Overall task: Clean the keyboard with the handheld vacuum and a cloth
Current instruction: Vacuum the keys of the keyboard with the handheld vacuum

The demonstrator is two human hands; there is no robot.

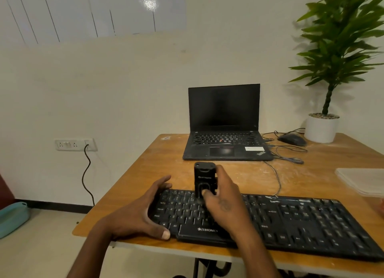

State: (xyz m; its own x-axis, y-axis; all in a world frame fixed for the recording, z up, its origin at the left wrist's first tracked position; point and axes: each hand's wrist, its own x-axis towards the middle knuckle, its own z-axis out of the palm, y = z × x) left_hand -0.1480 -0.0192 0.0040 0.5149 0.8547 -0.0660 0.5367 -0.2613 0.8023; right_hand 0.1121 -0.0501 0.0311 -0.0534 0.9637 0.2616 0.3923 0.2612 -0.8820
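A black keyboard (291, 221) lies along the near edge of the wooden table (158, 165). My right hand (224, 201) grips a small black handheld vacuum (204, 177), held upright over the keyboard's left half, thumb on its front. My left hand (143, 211) holds the keyboard's left end, fingers at the far edge and thumb at the near edge. A folded white cloth (361, 180) lies at the table's right edge.
An open black laptop (225, 124) with a dark screen stands behind the keyboard. A black mouse (292, 139) and loose cables (286, 153) lie to its right. A potted plant (322, 128) occupies the far right corner. A wall socket (75, 144) with a cord is at left.
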